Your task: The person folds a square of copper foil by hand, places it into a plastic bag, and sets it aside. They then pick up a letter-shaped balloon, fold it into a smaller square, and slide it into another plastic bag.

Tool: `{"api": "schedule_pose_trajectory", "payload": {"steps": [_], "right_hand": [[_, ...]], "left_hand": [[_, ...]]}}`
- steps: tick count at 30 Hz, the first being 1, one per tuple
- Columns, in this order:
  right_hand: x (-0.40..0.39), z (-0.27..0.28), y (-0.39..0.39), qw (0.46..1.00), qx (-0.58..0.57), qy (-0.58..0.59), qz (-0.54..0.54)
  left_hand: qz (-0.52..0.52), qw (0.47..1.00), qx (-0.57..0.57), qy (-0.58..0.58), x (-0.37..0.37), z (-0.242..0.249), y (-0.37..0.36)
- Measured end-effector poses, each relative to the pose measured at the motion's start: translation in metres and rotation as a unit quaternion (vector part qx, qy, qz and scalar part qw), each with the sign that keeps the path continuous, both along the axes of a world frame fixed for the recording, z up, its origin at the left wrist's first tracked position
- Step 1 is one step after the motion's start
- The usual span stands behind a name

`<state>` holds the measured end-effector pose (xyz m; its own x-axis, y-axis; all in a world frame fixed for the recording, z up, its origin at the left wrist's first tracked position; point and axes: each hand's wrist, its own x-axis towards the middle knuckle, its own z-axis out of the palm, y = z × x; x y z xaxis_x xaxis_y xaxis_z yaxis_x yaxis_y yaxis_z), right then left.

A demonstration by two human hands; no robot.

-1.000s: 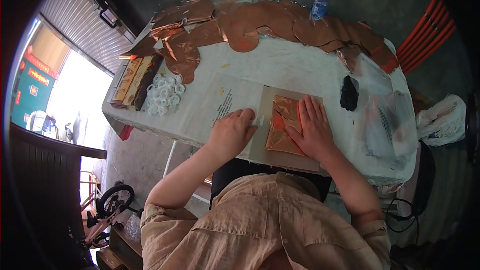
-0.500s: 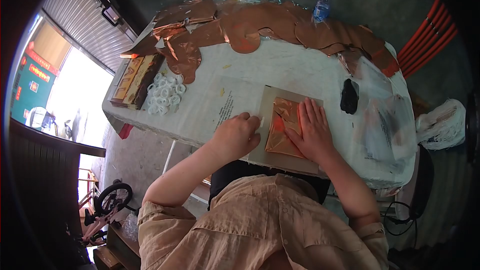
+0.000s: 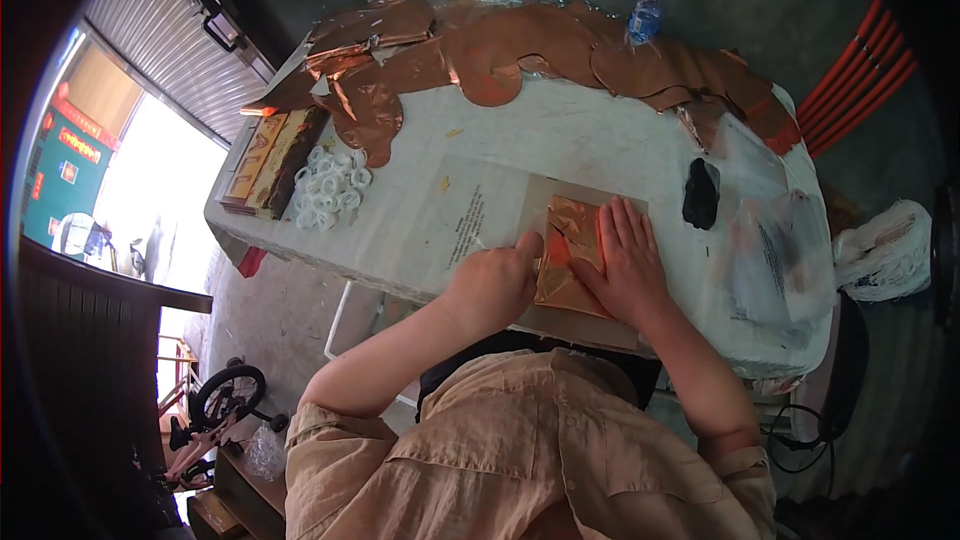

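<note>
A flat rectangular piece covered in shiny copper-coloured foil [image 3: 567, 285] lies on a grey-brown board [image 3: 540, 190] at the table's near side. My right hand [image 3: 632, 265] rests flat on its right part, fingers stretched out and thumb spread. My left hand [image 3: 495, 280] is closed, its fingertips at the left edge of the foil-covered piece. A small whitish tip shows beside its knuckles; what the fingers hold is hidden. A clear plastic bag with printed text [image 3: 468, 215] lies left of the board, partly behind my left hand.
Copper-coloured sheets [image 3: 550, 45] cover the table's far edge, with a water bottle [image 3: 646, 12] behind them. On the left are white rings [image 3: 325, 190] and a stack of gold-edged pieces [image 3: 275, 165]. A black object [image 3: 699, 194] and clear plastic bags [image 3: 755, 250] lie right.
My left hand has moved right, from the board's left side to the edge of the foil-covered piece. My right hand stays flat in place.
</note>
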<state>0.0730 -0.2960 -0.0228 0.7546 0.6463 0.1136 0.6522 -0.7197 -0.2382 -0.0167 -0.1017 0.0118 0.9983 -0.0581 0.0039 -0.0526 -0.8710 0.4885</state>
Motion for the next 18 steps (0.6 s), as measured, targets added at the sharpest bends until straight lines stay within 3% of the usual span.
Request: {"api": "schedule_pose_trajectory", "payload": {"steps": [10, 18], "right_hand": [[0.000, 0.000, 0.000, 1.000, -0.011, 0.005, 0.004], [0.000, 0.001, 0.001, 1.000, -0.015, 0.007, 0.014]], "left_hand": [[0.061, 0.986, 0.094, -0.123, 0.025, -0.020, -0.001], [0.124, 0.982, -0.023, -0.140, 0.021, -0.013, 0.005]]}}
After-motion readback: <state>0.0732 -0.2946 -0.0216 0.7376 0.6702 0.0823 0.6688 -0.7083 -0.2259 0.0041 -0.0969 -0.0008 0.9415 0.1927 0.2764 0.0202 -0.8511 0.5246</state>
